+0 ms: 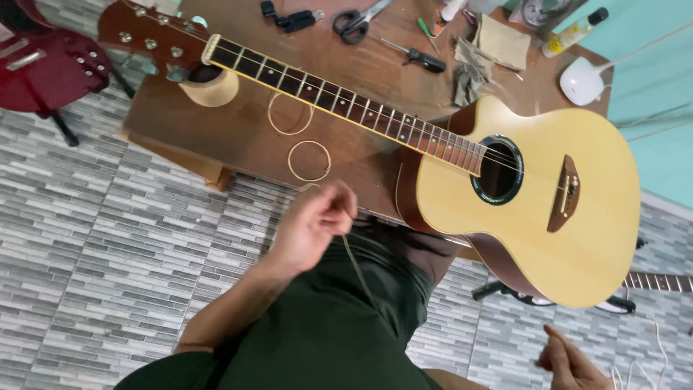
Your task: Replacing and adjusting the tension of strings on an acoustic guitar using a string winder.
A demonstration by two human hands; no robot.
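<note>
Head view, looking down over my lap. My left hand (pixel 314 220) is raised in front of me, fingers curled and pinched on a thin guitar string (pixel 359 271) that trails down from the fingertips across my dark green clothing. My right hand (pixel 570 361) sits low at the bottom edge of the view, fingers drawn together; white strands show just beside it, but I cannot tell whether it pinches anything.

The acoustic guitar (pixel 548 195) lies face up on the brown wooden surface (pixel 238 130). Its long axis runs diagonally: headstock (pixel 148 32) at the upper left, neck crossing the middle, pale body at the right, overhanging the surface edge toward me. The guitar lies ahead of both hands. My left hand is the nearer one, close to where the neck meets the body; my right hand is well apart, below the lower bout.

Two coiled strings (pixel 309 160) rest on the surface beside the neck, just beyond my left hand. Scissors (pixel 354 22), a screwdriver (pixel 419 56) and a folded cloth (pixel 473 68) lie at the far edge. A red guitar (pixel 43 65) stands at the upper left, over the grey tiled floor (pixel 108 253).
</note>
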